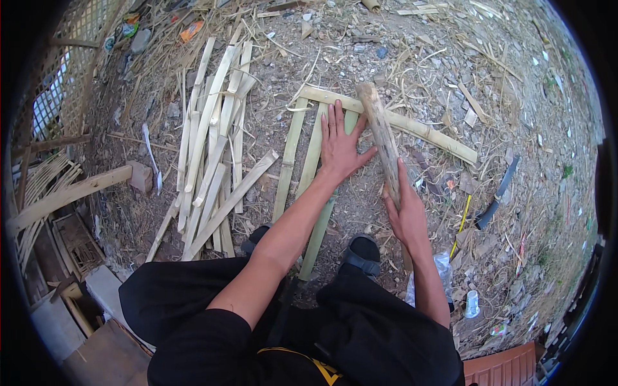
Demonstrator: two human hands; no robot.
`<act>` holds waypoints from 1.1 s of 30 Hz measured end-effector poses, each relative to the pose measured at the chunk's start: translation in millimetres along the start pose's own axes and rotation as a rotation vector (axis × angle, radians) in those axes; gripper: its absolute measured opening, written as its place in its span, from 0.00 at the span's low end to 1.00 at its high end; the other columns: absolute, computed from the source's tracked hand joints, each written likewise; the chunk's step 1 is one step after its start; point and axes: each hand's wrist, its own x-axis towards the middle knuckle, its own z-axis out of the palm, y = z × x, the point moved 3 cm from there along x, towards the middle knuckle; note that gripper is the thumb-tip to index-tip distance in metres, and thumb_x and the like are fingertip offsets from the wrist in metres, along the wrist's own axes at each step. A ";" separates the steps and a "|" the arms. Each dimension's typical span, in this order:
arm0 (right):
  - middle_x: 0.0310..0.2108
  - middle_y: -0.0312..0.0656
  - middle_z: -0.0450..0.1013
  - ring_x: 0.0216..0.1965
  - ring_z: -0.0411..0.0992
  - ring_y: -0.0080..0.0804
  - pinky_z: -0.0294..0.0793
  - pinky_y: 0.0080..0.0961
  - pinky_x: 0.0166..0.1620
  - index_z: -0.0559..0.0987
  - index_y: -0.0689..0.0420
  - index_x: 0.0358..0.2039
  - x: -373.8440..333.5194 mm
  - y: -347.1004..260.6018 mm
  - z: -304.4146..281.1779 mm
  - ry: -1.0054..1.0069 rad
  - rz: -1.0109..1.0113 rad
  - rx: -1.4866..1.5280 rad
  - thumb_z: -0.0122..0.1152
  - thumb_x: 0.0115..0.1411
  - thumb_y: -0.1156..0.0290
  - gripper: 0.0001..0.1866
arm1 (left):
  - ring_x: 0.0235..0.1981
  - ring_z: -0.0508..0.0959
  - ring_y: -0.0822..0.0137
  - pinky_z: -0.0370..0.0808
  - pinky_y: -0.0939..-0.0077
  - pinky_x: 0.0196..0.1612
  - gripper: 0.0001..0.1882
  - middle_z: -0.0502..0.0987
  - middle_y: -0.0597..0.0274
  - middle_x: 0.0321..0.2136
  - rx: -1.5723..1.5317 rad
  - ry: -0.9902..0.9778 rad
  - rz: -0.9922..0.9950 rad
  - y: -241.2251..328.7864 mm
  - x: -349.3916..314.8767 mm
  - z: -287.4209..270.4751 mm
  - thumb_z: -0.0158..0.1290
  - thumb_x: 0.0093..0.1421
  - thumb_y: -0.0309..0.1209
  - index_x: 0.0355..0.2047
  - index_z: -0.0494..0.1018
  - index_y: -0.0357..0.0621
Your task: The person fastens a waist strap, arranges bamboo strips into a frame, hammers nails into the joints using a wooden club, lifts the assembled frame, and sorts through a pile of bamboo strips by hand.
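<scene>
My left hand (343, 147) lies with fingers spread over the upper ends of several split bamboo slats, its fingertips at a bamboo crosspiece (444, 139). One slat (290, 161) runs to the left of that hand; another green slat (317, 241) reaches down between my feet. My right hand (408, 215) is closed around a thick, rough wooden stick (381, 132). The stick's far end rests over or hangs above the crosspiece; I cannot tell whether they touch. Small marks, perhaps nail heads, show on the crosspiece left of the stick.
A pile of pale bamboo strips (215, 138) lies on the left. To the right are a dark-handled knife (497, 194), a yellow strip (462, 222) and a plastic cup (472, 304). A wooden beam (74, 196) rests by a brick (140, 176). Shavings and stones litter the ground.
</scene>
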 end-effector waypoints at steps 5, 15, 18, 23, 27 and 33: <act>0.39 0.60 0.73 0.34 0.75 0.62 0.75 0.51 0.37 0.48 0.46 0.75 -19.7 -22.1 -11.6 0.494 -0.382 0.119 0.59 0.64 0.69 0.43 | 0.73 0.37 0.31 0.34 0.39 0.72 0.45 0.36 0.27 0.71 -0.057 0.062 0.009 0.9 -0.5 -5.0 0.58 0.53 0.59 0.69 0.63 0.58; 0.42 0.61 0.74 0.35 0.76 0.62 0.78 0.46 0.35 0.50 0.47 0.74 -7.9 -30.3 -13.1 0.372 -0.306 0.129 0.61 0.62 0.71 0.44 | 0.73 0.37 0.33 0.35 0.41 0.72 0.45 0.37 0.28 0.72 0.017 0.054 0.007 -5.5 -4.0 -0.8 0.58 0.52 0.61 0.68 0.63 0.60; 0.44 0.63 0.74 0.36 0.77 0.63 0.79 0.46 0.37 0.49 0.46 0.74 -13.5 -14.8 -5.9 0.503 -0.405 0.191 0.62 0.62 0.70 0.45 | 0.73 0.37 0.33 0.34 0.42 0.72 0.45 0.37 0.28 0.72 0.024 0.027 0.006 2.8 -0.6 -4.7 0.58 0.52 0.62 0.68 0.63 0.59; 0.43 0.62 0.75 0.37 0.77 0.63 0.78 0.49 0.39 0.48 0.46 0.74 -3.3 -29.2 -13.7 0.112 -0.116 0.048 0.61 0.62 0.71 0.45 | 0.73 0.37 0.33 0.33 0.42 0.72 0.46 0.37 0.28 0.72 0.118 -0.115 -0.026 1.5 -5.6 -2.6 0.53 0.57 0.63 0.72 0.56 0.64; 0.43 0.62 0.74 0.37 0.77 0.63 0.78 0.48 0.39 0.47 0.47 0.75 -10.5 -38.2 -8.8 0.436 -0.328 0.199 0.60 0.63 0.72 0.45 | 0.73 0.37 0.33 0.33 0.41 0.72 0.46 0.38 0.28 0.71 0.048 0.011 -0.001 -3.6 -1.5 -3.9 0.53 0.56 0.63 0.72 0.55 0.65; 0.41 0.60 0.74 0.36 0.77 0.62 0.78 0.46 0.38 0.47 0.50 0.74 7.6 -32.6 -17.5 0.058 -0.109 -0.041 0.61 0.61 0.74 0.46 | 0.73 0.37 0.34 0.34 0.41 0.72 0.45 0.38 0.28 0.71 0.097 -0.070 -0.016 0.9 5.5 0.1 0.53 0.57 0.62 0.72 0.55 0.65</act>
